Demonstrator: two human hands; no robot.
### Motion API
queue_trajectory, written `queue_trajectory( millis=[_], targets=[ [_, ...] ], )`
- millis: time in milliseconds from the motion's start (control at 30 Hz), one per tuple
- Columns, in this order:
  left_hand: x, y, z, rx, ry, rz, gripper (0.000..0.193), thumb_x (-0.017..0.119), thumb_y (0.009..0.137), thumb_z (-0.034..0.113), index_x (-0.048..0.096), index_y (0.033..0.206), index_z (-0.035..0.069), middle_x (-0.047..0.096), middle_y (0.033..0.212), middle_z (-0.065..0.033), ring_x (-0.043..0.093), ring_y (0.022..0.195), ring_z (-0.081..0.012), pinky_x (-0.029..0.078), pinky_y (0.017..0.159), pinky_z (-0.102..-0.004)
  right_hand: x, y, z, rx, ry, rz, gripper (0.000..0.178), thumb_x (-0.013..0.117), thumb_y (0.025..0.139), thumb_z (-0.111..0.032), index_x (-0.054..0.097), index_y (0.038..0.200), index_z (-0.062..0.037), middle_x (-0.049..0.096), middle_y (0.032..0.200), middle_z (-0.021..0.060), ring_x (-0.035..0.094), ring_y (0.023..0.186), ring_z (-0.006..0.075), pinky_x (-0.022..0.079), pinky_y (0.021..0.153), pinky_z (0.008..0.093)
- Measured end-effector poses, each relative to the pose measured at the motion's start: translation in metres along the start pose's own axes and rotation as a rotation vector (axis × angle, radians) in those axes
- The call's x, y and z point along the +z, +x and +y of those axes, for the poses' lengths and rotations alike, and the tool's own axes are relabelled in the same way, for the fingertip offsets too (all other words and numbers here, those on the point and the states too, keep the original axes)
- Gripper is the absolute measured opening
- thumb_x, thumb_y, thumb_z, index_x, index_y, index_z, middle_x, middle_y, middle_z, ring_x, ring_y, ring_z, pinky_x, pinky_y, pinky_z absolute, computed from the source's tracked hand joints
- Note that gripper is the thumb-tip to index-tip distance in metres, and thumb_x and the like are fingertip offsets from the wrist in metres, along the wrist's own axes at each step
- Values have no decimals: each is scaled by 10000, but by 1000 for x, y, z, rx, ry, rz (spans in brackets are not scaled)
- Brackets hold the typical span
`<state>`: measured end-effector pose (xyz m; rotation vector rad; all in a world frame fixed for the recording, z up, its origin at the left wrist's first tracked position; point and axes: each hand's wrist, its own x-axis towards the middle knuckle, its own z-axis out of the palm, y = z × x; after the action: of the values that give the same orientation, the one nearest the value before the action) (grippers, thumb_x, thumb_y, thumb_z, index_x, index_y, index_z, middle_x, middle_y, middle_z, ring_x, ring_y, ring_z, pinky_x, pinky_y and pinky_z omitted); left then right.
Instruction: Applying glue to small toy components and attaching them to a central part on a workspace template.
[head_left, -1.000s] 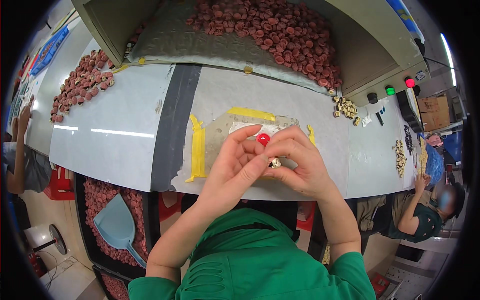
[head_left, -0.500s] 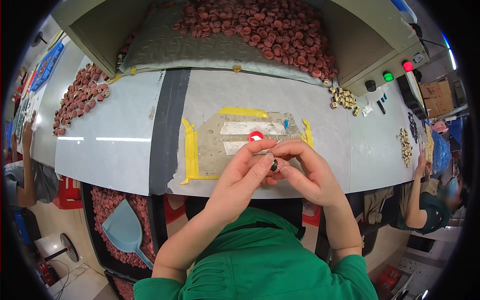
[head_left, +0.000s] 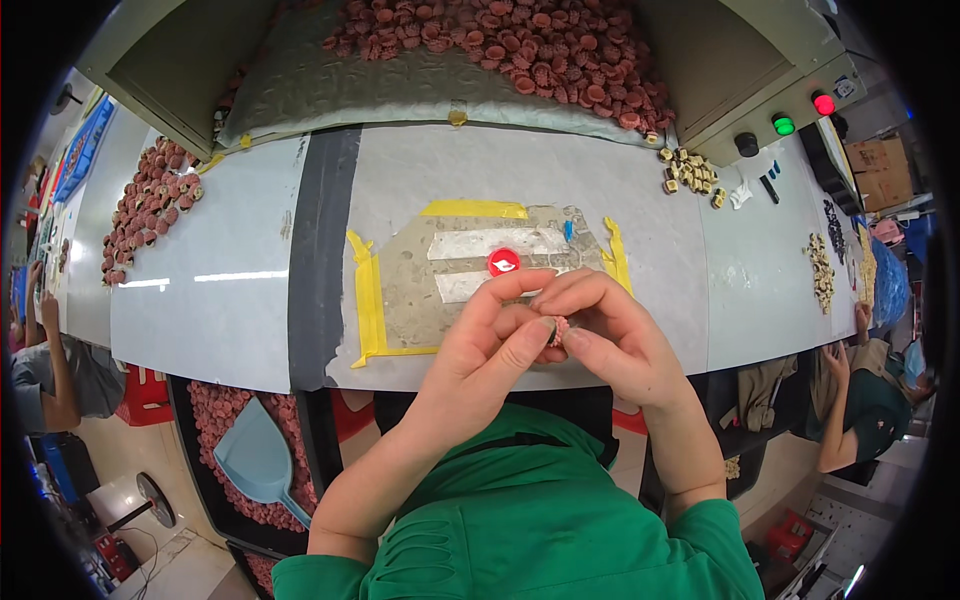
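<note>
Both hands meet above the near edge of a grey work pad (head_left: 403,300) taped to the table. Between the fingertips sits a small pink, bumpy, shell-like piece (head_left: 559,332). My left hand (head_left: 478,350) pinches it with thumb and fingers from the left. From the other side, my right hand (head_left: 628,352) grips the same piece, its thumb against it. A dark edge shows beside the left thumb; the rest is hidden by fingers. Just beyond the hands, a round red cap (head_left: 505,262) with something white in it rests on the pad.
Many pink bumpy shells (head_left: 570,60) lie heaped in the open-fronted housing ahead. Pink pieces with dark parts (head_left: 150,210) spread at left; small cream-and-black blocks (head_left: 690,172) lie at right. A blue dustpan (head_left: 255,455) rests on shells in a black bin. Other people sit at both sides.
The piece has been turned between my fingers: its black part faced up before, and now its pink bumpy side shows. Both hands stay close together; the whole view has shifted slightly.
</note>
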<state>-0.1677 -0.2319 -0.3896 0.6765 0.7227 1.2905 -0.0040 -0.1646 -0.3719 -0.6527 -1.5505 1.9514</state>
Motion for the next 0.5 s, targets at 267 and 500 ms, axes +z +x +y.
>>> queue_trajectory(
  millis=[267, 500],
  targets=[
    [-7, 0, 3, -24, 35, -51, 362, 458, 979, 131, 357, 1315, 41, 593, 1081, -79, 560, 937, -111, 462, 832, -265, 0, 5, -5, -15, -81, -35, 147, 504, 889, 11, 524, 1032, -19, 508, 1107, 67, 555, 935, 134, 475, 825, 284],
    [1, -1, 4, -13, -20, 72, 390, 435, 976, 87, 323, 1349, 61, 578, 1153, -115, 563, 1036, -142, 477, 852, -285, -2, 9, -17, -7, -243, -98, 133, 543, 889, -36, 550, 1019, -12, 552, 1075, 77, 529, 1041, 149, 420, 909, 287]
  ],
)
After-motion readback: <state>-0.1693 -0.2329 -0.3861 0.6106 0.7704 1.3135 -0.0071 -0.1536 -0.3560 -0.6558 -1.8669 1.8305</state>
